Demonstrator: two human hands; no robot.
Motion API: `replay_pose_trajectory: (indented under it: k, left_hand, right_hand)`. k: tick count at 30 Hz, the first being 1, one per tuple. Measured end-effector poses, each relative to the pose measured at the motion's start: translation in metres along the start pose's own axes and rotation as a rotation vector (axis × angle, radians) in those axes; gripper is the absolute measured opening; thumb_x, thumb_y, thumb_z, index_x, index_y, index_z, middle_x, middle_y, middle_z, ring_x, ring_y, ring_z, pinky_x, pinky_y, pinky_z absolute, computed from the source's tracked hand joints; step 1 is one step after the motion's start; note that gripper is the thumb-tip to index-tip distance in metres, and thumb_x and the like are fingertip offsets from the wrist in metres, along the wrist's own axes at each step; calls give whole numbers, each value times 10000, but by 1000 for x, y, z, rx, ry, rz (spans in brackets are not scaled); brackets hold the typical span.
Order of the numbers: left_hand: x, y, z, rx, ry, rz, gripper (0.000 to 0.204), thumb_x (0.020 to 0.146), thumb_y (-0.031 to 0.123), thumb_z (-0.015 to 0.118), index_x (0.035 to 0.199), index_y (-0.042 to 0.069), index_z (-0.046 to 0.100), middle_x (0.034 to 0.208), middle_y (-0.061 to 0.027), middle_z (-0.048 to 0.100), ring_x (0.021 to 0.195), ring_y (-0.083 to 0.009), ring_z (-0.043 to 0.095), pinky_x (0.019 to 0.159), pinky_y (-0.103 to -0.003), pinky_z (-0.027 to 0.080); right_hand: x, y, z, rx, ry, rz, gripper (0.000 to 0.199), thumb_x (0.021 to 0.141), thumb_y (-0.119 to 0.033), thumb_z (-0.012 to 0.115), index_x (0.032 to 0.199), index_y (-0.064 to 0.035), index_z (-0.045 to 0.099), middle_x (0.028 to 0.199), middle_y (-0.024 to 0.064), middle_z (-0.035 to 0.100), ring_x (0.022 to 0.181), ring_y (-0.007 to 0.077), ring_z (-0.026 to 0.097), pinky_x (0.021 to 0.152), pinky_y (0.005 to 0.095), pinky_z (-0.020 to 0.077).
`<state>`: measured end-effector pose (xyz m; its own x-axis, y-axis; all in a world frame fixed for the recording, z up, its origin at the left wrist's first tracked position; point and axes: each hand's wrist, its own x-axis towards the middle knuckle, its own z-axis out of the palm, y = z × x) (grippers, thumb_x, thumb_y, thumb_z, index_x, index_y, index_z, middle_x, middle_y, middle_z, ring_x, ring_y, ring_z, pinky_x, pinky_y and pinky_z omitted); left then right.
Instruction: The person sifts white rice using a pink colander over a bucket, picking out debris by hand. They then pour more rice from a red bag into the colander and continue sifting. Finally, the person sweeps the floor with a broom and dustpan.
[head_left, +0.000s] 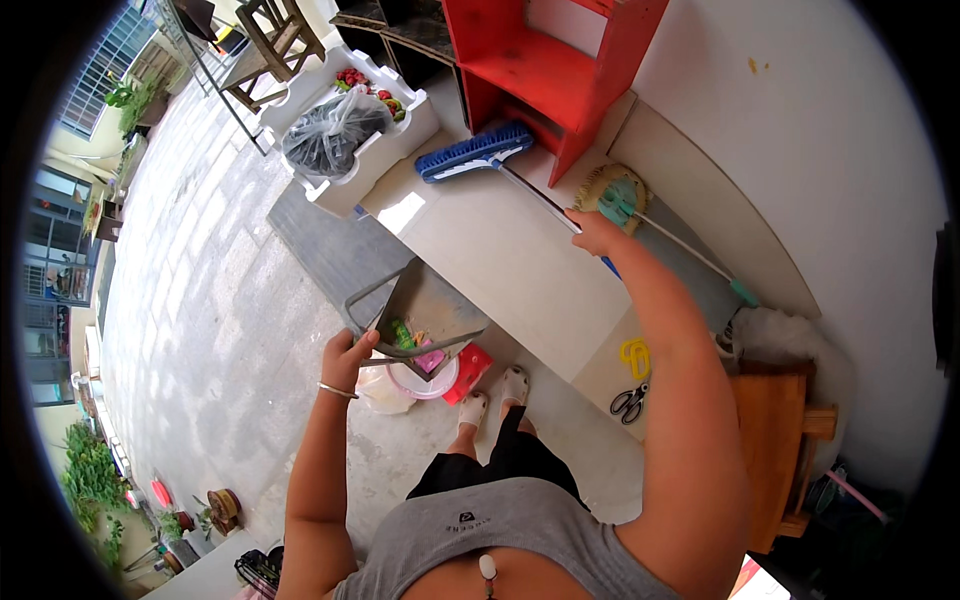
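My right hand (pixel 598 233) is closed around the shaft of a broom (pixel 476 154). The broom's blue bristle head lies away from me, on the pale ledge before the red shelf. My left hand (pixel 346 360) grips the bent metal handle of a dustpan (pixel 447 308), held low and tilted above the floor. Inside the pan are green scraps (pixel 403 334) and a pink piece (pixel 430 358). Partly behind the pan, near my feet, a pink-rimmed white basin (pixel 418 384) stands beside a red container (pixel 470 368).
A white foam box (pixel 330 192) holding a plastic bag and red fruit stands at the ledge's far left end. The red shelf (pixel 540 72) rises at the back. A mop (pixel 620 198), yellow scissors (pixel 634 353), black scissors (pixel 630 403) and a wooden seat (pixel 768 455) are on the right.
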<state>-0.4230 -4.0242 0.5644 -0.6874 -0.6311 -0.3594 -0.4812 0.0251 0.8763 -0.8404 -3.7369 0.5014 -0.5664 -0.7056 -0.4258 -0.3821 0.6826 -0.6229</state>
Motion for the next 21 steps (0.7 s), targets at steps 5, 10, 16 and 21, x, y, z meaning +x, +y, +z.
replay_pose_trajectory:
  k: [5,10,16,21]
  left_hand:
    - [1,12,17,-21,-9,4,407,785,356,725,633,31,533,602,-19,532,573,-88,460,520,-257,363]
    - [-6,18,21,13,-31,19,355,806,323,706,662,40,549,612,-20,536,580,-89,470,530,-252,351]
    - [-4,6,18,63,-78,72,346,819,300,701,648,50,533,599,-21,530,561,-90,469,517,-251,349]
    - [-11,12,20,4,-150,61,376,782,358,730,802,-7,638,700,-13,582,655,-81,499,586,-244,403]
  right_hand:
    - [-31,5,42,223,-14,147,698,768,-42,519,1433,-89,311,862,168,605,556,212,561,523,341,473]
    - [-93,-7,102,470,5,264,731,778,-12,515,1458,-108,266,754,124,560,468,177,497,443,318,436]
    - [-187,-42,162,709,-42,322,753,771,-16,549,1459,-79,252,714,96,535,458,154,487,424,304,422]
    - [-258,-76,166,812,-94,324,760,770,4,555,1459,-52,237,687,65,502,450,129,442,404,284,394]
